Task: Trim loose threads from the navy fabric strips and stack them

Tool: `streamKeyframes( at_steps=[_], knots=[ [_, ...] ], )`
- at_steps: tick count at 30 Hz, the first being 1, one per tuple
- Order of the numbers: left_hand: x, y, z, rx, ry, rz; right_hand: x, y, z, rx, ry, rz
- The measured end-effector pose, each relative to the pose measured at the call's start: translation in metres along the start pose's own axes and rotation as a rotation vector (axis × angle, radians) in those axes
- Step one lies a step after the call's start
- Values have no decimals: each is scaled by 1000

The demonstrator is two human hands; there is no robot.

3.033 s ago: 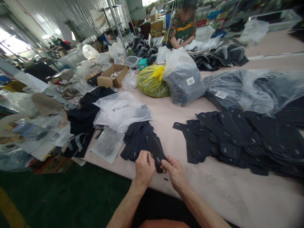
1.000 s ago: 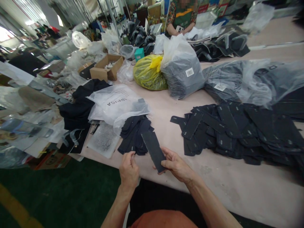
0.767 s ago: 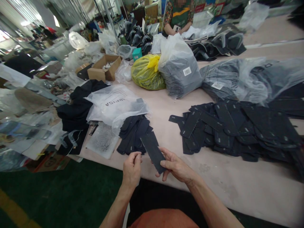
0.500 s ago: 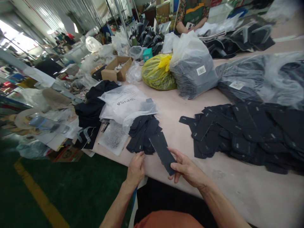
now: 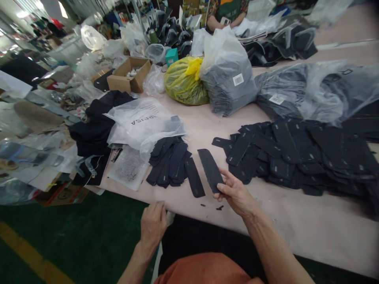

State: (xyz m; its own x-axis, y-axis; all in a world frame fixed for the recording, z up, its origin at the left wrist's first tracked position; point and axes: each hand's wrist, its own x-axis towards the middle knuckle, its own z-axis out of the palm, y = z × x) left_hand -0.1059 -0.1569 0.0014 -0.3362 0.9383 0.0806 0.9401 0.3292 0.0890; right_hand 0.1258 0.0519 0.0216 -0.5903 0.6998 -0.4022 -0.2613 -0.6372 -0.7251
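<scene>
My right hand (image 5: 233,193) pinches the lower end of a dark fabric strip (image 5: 211,169) with one rounded corner, holding it above the table. Just left of that, a second dark strip (image 5: 194,177) lies flat, beside a fanned pile of similar strips (image 5: 170,163). My left hand (image 5: 154,223) is closed at the table's front edge, its fingers curled in; whatever they may hold is hidden. Small dark scraps (image 5: 219,208) lie on the table near my right hand. A large heap of dark fabric pieces (image 5: 284,154) spreads out on the right.
A white printed plastic bag (image 5: 142,124) touches the fanned pile, beside a clear tray of small bits (image 5: 127,167). Farther back are a yellow bag (image 5: 186,83), a filled clear bag (image 5: 227,75) and a cardboard box (image 5: 128,75). Across the table is another person (image 5: 227,12).
My right hand has lifted its strip away from the pile, and a separate strip now shows flat beside it. Dark scraps have come into sight. The left hand has drawn back slightly; the view has shifted.
</scene>
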Motion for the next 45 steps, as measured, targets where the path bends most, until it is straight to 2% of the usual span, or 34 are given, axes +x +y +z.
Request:
streamKeyframes(
  at_steps=[2, 6, 8, 10, 11, 13, 15, 18, 19, 21, 23, 24, 26, 28, 31, 33, 34, 35, 37, 42, 44, 45],
  knots=[
    [18, 41, 2, -198, 8, 278, 1, -3, -2, 19, 69, -42],
    [51, 125, 13, -318, -177, 882, -2, -7, -5, 55, 156, -98],
    [62, 146, 21, -303, -254, 1087, -5, -9, -7, 57, 165, -105],
    [69, 146, 28, -276, -295, 1173, -9, -10, -8, 59, 165, -111],
    [70, 139, 30, -260, -303, 1169, -11, -10, -9, 61, 163, -112],
    [65, 112, 31, -222, -308, 1106, -14, -11, -9, 63, 160, -111],
    [51, 72, 27, -177, -310, 1025, -15, -10, -8, 63, 160, -109],
    [17, 1, 14, -83, -274, 978, -15, -7, -5, 63, 158, -98],
    [4, -23, 9, -32, -205, 915, -14, -5, -3, 59, 146, -86],
    [-15, -61, 1, 58, -26, 690, -12, 0, 2, 44, 90, -51],
    [-23, -75, -5, 94, 80, 478, -9, 5, 8, 30, 23, -19],
    [-23, -71, -8, 82, 104, 429, -7, 8, 11, 27, 1, -9],
    [-15, -41, -10, 7, 70, 471, -2, 12, 16, 29, -8, -2],
    [2, 9, -7, -89, -11, 619, 0, 14, 20, 26, 1, -4],
    [30, 83, 7, -207, -176, 909, -1, 12, 18, 22, 24, -7],
    [42, 107, 18, -246, -285, 1058, -5, 8, 13, 26, 55, -15],
    [45, 109, 22, -253, -328, 1095, -8, 6, 10, 29, 73, -21],
    [46, 104, 25, -253, -361, 1111, -10, 4, 7, 33, 85, -27],
    [41, 76, 23, -235, -389, 1086, -13, 2, 3, 43, 94, -37],
    [7, -39, -11, -58, -371, 870, -11, 2, 2, 43, -14, -73],
    [-4, -69, -22, -30, -258, 711, -8, 4, 6, 33, -77, -92],
    [-6, -76, -25, -27, -197, 603, -7, 5, 8, 30, -104, -98]
  ],
)
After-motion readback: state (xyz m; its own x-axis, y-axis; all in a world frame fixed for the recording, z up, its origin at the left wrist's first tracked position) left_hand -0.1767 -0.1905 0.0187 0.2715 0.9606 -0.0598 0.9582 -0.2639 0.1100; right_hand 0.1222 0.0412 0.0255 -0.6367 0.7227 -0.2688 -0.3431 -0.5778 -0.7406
